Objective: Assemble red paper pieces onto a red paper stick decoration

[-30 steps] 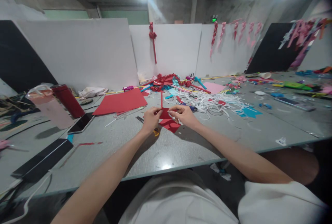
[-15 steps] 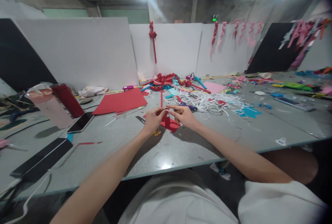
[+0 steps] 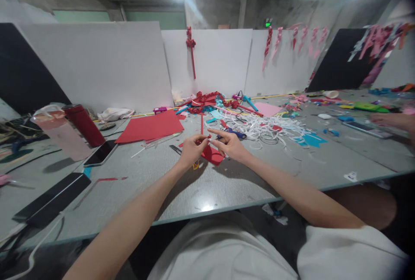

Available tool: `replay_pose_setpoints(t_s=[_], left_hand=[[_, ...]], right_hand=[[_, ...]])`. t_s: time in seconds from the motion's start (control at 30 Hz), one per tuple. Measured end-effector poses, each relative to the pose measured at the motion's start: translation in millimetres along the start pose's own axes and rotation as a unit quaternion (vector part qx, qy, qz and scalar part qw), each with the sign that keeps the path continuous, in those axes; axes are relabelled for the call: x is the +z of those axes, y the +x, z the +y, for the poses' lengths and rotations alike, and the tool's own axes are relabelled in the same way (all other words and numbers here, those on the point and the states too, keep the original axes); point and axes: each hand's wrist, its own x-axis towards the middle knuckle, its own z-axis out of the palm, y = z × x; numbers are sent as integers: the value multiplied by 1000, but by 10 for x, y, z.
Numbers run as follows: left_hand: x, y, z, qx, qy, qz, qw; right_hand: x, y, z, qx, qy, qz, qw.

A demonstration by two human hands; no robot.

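My left hand (image 3: 192, 151) is closed in a pinch on a small piece of red paper (image 3: 209, 136), held just above the table. Close against it, my right hand (image 3: 231, 145) pinches at the same small piece, where a white bit shows between the fingertips; its index finger stretches out above. Under the hands lies a larger piece of red paper (image 3: 213, 156). A narrow red strip (image 3: 202, 124) runs away behind my left fingers. By my left wrist are a dark flat tool (image 3: 175, 149) and a small yellow object (image 3: 196, 165), partly hidden.
Red sheets (image 3: 151, 126) lie left of the hands, and curled white strips (image 3: 269, 126) pile up to the right near a dark blue tool (image 3: 236, 133). A red bottle (image 3: 84, 125), a pink bottle (image 3: 61, 133) and a phone (image 3: 101, 152) stand or lie left. Another person's hand (image 3: 394, 120) reaches in at right.
My right index finger has lifted slightly, and the small red piece has tilted up between my fingertips. Another person's hand has come in at the right edge, over the phone there.
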Motion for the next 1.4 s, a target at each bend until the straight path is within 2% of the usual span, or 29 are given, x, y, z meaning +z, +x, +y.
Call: replay_pose_setpoints(t_s=[0.4, 0.83, 1.4], left_hand=[[-7, -15, 40, 27, 8, -3, 1000], [3, -23, 88, 13, -34, -5, 999], [-14, -39, 120, 35, 14, -7, 999]], right_hand=[[1, 34, 45, 5, -25, 19, 999], [18, 62, 157, 35, -40, 56, 997], [11, 68, 84, 7, -103, 59, 993]])
